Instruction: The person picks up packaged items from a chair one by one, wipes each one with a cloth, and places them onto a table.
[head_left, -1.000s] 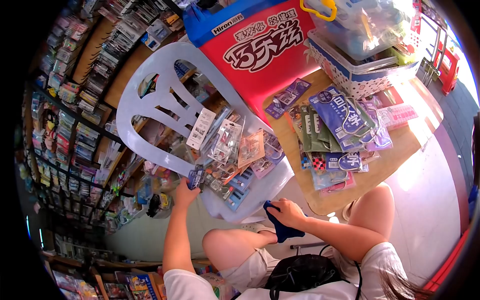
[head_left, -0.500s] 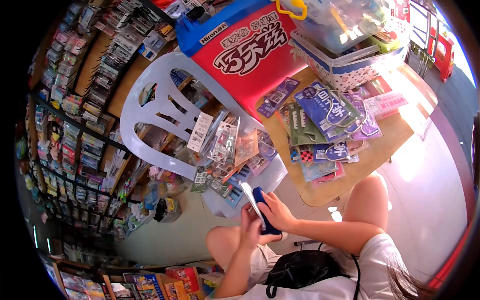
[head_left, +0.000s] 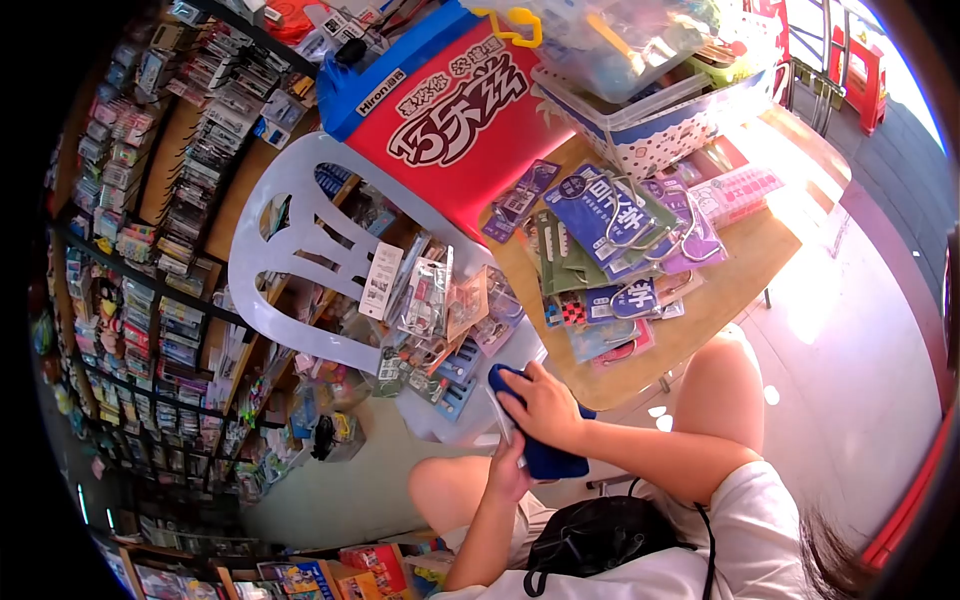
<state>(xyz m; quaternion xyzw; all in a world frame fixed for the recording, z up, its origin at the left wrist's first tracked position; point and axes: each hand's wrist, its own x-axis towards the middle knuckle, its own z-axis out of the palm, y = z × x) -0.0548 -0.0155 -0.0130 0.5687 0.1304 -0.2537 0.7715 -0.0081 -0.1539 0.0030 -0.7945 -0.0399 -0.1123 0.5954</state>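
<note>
My left hand [head_left: 509, 470] is closed round the lower edge of a thin, shiny flat packet [head_left: 503, 418], seen nearly edge-on, so its contents are hidden. A dark blue cloth [head_left: 556, 460] lies against the packet's face. My right hand [head_left: 545, 402] is closed over that cloth and presses it to the packet. Both hands are above my lap, just in front of a pale plastic chair [head_left: 300, 155] heaped with packaged goods [head_left: 428, 295]. On the wooden table [head_left: 745, 255] to the right lie several blue, green and purple packets [head_left: 612, 222].
A red box with a blue rim [head_left: 450, 130] stands behind the chair. A patterned basket [head_left: 650, 145] and a clear tub [head_left: 625, 45] are stacked on the table's far end. Shelves of hanging goods [head_left: 130, 280] line the left. A black bag [head_left: 600, 535] rests on my lap.
My right hand has slid the blue cloth up over the packet, and more of the cloth now shows. The packet has turned more edge-on. The whole view has shifted slightly.
</note>
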